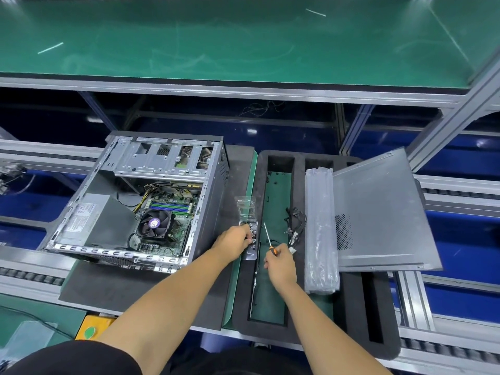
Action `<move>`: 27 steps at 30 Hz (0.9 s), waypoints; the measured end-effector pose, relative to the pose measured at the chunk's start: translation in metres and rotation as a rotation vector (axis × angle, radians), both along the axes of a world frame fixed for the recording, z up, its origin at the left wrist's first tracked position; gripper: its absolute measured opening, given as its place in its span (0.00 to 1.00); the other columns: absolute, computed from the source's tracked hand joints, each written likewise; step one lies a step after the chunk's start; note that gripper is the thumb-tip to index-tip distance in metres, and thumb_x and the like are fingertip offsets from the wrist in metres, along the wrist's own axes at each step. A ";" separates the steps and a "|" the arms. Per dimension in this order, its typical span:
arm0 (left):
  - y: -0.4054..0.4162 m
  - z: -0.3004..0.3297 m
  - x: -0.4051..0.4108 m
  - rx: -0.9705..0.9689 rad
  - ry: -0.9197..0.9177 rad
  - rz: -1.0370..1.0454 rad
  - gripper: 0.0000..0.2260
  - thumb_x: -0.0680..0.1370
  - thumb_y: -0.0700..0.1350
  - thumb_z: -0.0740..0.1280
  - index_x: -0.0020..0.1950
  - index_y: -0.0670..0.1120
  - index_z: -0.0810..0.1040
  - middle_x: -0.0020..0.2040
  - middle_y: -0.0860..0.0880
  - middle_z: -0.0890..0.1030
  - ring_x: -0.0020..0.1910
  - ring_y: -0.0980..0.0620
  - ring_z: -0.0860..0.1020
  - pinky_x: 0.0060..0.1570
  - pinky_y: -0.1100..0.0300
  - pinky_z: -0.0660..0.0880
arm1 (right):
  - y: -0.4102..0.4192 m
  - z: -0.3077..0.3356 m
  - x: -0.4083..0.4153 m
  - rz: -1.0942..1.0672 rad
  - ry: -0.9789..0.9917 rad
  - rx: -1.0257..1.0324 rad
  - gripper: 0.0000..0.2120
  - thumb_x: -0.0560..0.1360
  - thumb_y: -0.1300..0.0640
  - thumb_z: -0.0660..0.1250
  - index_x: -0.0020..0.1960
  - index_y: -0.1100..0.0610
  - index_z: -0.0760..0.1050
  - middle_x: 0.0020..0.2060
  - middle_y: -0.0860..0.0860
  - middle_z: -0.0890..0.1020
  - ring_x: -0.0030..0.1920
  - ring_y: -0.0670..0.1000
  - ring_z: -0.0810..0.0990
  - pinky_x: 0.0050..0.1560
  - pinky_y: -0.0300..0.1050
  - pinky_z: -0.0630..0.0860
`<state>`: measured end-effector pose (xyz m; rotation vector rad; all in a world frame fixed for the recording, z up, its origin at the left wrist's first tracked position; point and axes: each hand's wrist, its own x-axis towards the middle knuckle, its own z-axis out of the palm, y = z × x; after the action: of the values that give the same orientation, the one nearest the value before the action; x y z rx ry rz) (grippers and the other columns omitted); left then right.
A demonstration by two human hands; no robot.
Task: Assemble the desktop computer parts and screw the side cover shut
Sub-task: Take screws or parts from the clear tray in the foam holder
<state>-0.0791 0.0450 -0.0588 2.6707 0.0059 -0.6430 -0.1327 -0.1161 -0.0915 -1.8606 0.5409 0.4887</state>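
Note:
An open desktop case (135, 201) lies on its side at the left, showing the motherboard, a CPU fan (154, 224) and the power supply (92, 217). The grey side cover (378, 212) leans over the black foam tray (349, 299) at the right. My left hand (234, 240) reaches into a clear plastic screw box (247, 212) between case and tray, its fingers curled among small screws. Over the tray, my right hand (278, 262) grips a thin screwdriver (267, 236) with an orange handle, its shaft pointing away from me.
A bundle of black cables (295, 226) lies in the tray's green-floored slot. Clear plastic bags (320, 228) are stacked beside the cover. A green shelf (243, 41) runs across above. Roller conveyor rails (446, 347) border the bench. A yellow box (93, 327) sits at lower left.

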 end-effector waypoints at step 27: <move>-0.010 0.010 0.009 -1.016 0.253 0.886 0.12 0.85 0.37 0.55 0.43 0.44 0.66 0.38 0.48 0.69 0.30 0.55 0.61 0.24 0.64 0.57 | 0.008 -0.001 -0.001 -0.067 -0.030 0.001 0.06 0.78 0.59 0.60 0.42 0.52 0.67 0.29 0.47 0.80 0.29 0.47 0.73 0.34 0.44 0.68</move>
<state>-0.0704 0.0352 -0.0487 1.3810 0.6854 -0.4686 -0.1335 -0.1081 -0.0922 -1.8404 0.5806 0.4162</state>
